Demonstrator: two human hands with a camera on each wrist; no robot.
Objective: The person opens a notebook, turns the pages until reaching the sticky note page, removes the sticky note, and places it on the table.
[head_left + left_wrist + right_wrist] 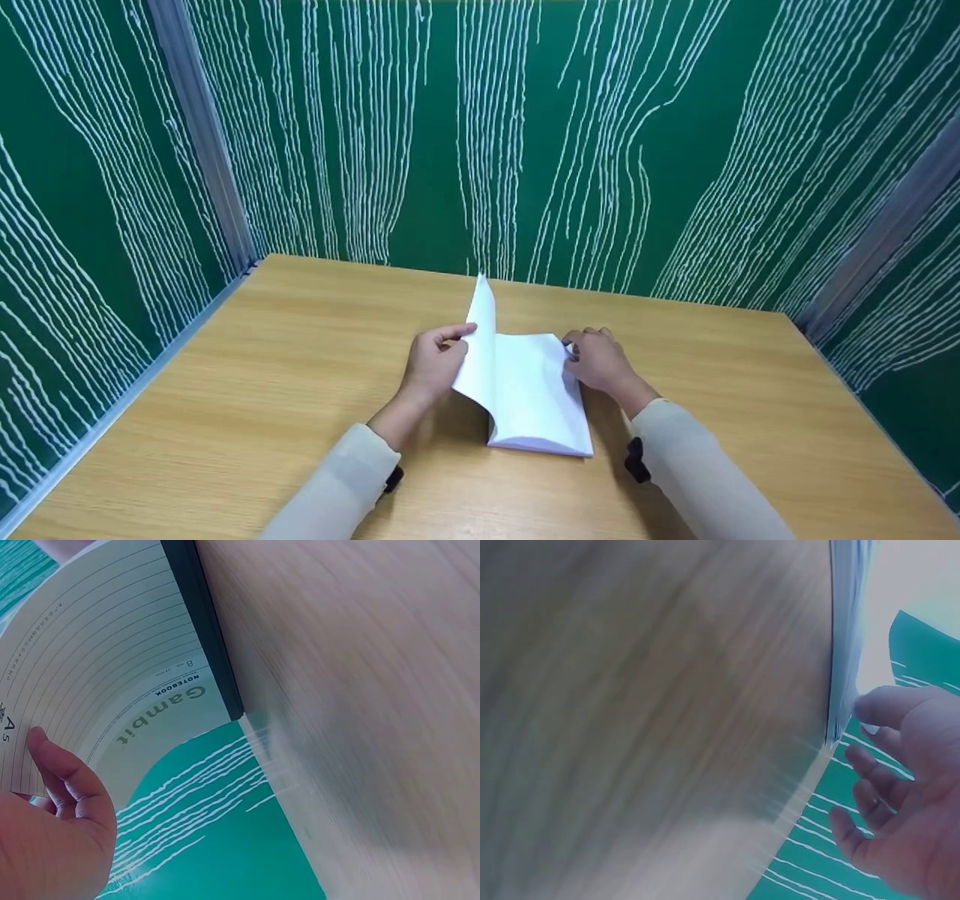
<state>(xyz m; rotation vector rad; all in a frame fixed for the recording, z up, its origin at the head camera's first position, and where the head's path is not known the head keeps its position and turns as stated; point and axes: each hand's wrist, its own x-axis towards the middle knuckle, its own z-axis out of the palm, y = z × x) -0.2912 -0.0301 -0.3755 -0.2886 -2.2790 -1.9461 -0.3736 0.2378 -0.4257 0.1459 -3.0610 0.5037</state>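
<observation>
An open notebook (534,394) lies on the table, its white pages facing up. Its cover side stands raised and bowed at the left, where my left hand (435,361) pinches the outer edge between thumb and fingers. The left wrist view shows the cream, lined cover (142,637) printed "Gambit NOTEBOOK", along with a dark spine (201,622). At the far right corner of the pages is my right hand (600,361). In the right wrist view, its thumb and forefinger pinch a page corner (869,728), while the other fingers hang loosely bent.
The wooden table (300,360) extends around the notebook on every side. Green walls (427,187) with white wavy lines rise behind and beside it. Grey posts (202,135) stand at the corners. A dark wrist strap piece (637,460) shows at the right sleeve.
</observation>
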